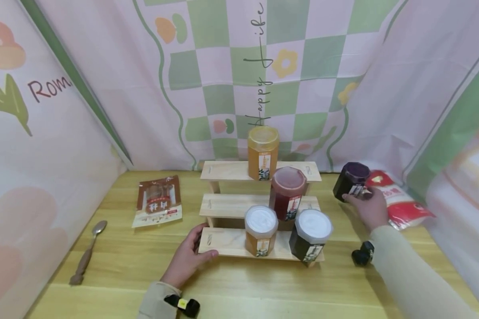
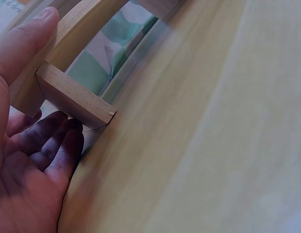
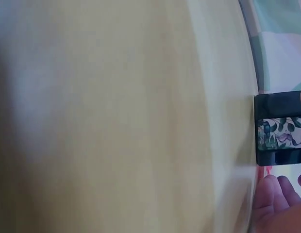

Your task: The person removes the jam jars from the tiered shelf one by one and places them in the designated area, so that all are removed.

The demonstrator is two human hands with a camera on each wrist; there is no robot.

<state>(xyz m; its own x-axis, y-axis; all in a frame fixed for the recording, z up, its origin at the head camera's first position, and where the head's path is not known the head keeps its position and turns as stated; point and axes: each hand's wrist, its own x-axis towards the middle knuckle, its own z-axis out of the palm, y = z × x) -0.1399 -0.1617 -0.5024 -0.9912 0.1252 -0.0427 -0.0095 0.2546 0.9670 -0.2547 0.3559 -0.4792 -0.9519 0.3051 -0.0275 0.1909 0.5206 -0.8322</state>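
Note:
My left hand (image 1: pixel 189 257) grips the left end of the lowest step of a three-step wooden rack (image 1: pixel 225 241). In the left wrist view, its thumb (image 2: pixel 31 36) lies along the plank and the fingers curl underneath beside the rack's foot. To the right of the rack, my right hand (image 1: pixel 369 208) holds a dark purple hexagonal jar (image 1: pixel 349 179) between thumb and fingers. The right wrist view shows this jar (image 3: pixel 281 155) upright with a floral label, the thumb on one side and some fingers spread on the other.
An amber jar (image 1: pixel 263 155) stands on the top step and a red jar (image 1: pixel 285 199) on the middle one. White-lidded orange (image 1: pixel 261 235) and dark (image 1: pixel 307 243) jars occupy the lowest. A brown packet (image 1: pixel 159 201) and spoon (image 1: pixel 88 254) lie left; a red-white bag (image 1: pixel 403 204) lies right.

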